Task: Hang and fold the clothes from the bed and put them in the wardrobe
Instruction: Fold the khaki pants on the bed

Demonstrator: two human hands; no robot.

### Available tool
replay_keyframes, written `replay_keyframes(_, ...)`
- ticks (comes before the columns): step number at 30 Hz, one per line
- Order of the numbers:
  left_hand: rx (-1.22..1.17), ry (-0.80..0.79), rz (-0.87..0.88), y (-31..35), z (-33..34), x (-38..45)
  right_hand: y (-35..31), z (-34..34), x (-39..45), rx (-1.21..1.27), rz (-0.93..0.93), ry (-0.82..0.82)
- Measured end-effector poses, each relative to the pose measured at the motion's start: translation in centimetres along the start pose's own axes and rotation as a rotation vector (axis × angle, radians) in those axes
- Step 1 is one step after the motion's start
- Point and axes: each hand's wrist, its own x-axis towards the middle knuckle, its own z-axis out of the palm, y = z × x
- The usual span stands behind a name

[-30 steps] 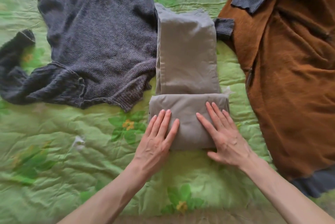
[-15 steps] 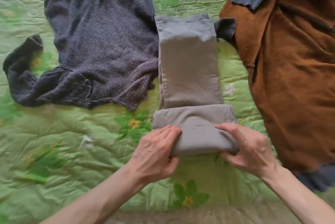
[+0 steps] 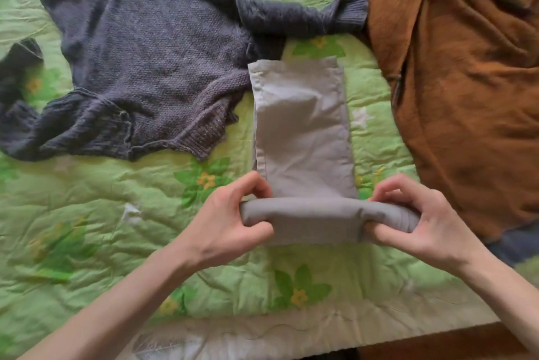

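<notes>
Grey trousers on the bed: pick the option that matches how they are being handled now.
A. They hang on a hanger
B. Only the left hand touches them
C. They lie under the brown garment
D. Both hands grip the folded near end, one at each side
D: the left hand and the right hand each curl round an end of the grey trousers at the folded near edge.
</notes>
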Motion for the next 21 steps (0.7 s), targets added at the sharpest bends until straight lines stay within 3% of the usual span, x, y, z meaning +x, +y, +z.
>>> replay_keyframes(4,-0.17,0.103,-0.135,-1.4,0.9,0.4,1.2,0.0,1.7,0.078,0.138,-0.031)
replay_keyframes(8,-0.5,0.302,-0.303,-3.6,2.5,1.8,2.3,2.2,3.5,0.238,0.226,0.298)
replay_keyframes(11,-0.609,0.299,-0.353,-4.9,3.8,3.0,3.2,4.4,4.7,0.121,0.253,0.389)
replay_keyframes(14,-0.471,0.321,-0.397,-5.6,5.4,4.1,4.3,5.8,6.0,-0.015,0.36,0.359)
replay_keyframes(17,-0.332,0.447,-0.421,-4.8,6.4,5.2,4.9,6.2,7.4,-0.258,0.43,0.393)
replay_keyframes(21,-0.071,0.546,-0.371,-2.9,7.7,4.7,4.7,6.8,7.8,-0.382,0.199,0.481)
